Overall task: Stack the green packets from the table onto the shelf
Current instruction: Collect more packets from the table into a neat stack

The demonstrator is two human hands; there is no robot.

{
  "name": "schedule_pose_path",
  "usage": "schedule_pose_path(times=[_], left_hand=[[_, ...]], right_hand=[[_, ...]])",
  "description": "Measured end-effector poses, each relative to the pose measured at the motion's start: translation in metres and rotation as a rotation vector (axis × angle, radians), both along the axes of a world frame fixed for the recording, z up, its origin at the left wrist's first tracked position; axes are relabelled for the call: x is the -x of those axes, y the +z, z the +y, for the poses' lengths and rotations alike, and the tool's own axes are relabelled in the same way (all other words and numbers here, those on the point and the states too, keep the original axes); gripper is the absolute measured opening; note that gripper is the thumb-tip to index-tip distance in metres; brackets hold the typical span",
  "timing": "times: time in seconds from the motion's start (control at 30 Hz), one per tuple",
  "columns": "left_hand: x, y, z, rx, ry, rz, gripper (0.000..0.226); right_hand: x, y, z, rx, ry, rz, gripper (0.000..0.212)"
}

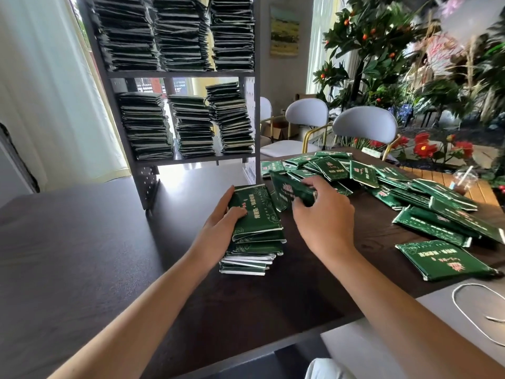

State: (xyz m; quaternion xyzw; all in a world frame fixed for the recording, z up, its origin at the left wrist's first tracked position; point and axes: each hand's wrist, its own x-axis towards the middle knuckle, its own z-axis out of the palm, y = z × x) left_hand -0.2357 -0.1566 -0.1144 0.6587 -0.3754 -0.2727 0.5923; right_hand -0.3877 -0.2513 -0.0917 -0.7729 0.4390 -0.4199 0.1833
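Both our forearms reach over the table: left hand clasps the packet stack, thumb on top; right hand pinches one tilted packet.

The green packets bear pale printed characters and a red emblem; none of it can be read.

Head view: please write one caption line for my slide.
Left hand steadies a packet stack; right hand lifts another packet.

packets – glossy foil | table – matt dark wood | shelf – perforated metal
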Motion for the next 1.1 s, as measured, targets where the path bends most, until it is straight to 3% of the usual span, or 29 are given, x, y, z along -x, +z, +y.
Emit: schedule_pose_path(times=[0.1, 0.27, 0.33, 0.43, 0.53, 0.67, 0.73, 0.8, 0.87, 0.93, 1.1], left_hand=[[0.001, 0.0, -0.001, -0.029, 0.004, -0.051, 0.052], [-0.003, 0.0, -0.001, -0.004, -0.007, -0.09, 0.044], [-0.003, 0.002, 0.001, 0.003, -0.016, 0.022, 0.032], [-0.01, 0.003, 0.001, -0.012, -0.014, 0.24, 0.044], [-0.015, 0.002, 0.001, -0.025, -0.019, 0.182, 0.036], [-0.015, 0.001, -0.003, -0.063, -0.041, 0.127, 0.028], [-0.017, 0.002, -0.002, -0.049, -0.014, 0.142, 0.028], [-0.019, 0.003, -0.004, -0.035, 0.004, 0.144, 0.047], [-0.018, 0.005, -0.005, 0.004, -0.004, 0.137, 0.064], [-0.016, 0.003, -0.008, 0.057, -0.041, 0.191, 0.057], [-0.019, 0.003, -0.006, 0.069, -0.109, 0.235, 0.05]], right_hand=[[-0.014, 0.002, 0.01, 0.164, 0.157, -0.088, 0.019], [-0.033, -0.002, 0.022, 0.245, 0.335, -0.051, 0.024], [-0.034, 0.0, 0.025, 0.21, 0.401, 0.006, 0.031], [-0.033, 0.0, 0.027, 0.11, 0.486, 0.106, 0.042], [-0.033, -0.003, 0.028, -0.084, 0.594, -0.016, 0.045], [-0.037, 0.004, 0.027, -0.523, 0.58, -0.491, 0.055], [-0.037, 0.004, 0.026, -0.72, 0.517, -0.613, 0.033], [-0.04, 0.0, 0.03, -0.902, 0.468, -0.639, 0.02], [-0.046, -0.011, 0.029, -1.039, 0.44, -0.659, 0.04], [-0.054, -0.019, 0.03, -1.12, 0.448, -0.697, 0.053], [-0.057, -0.016, 0.03, -1.155, 0.551, -0.724, 0.03]])
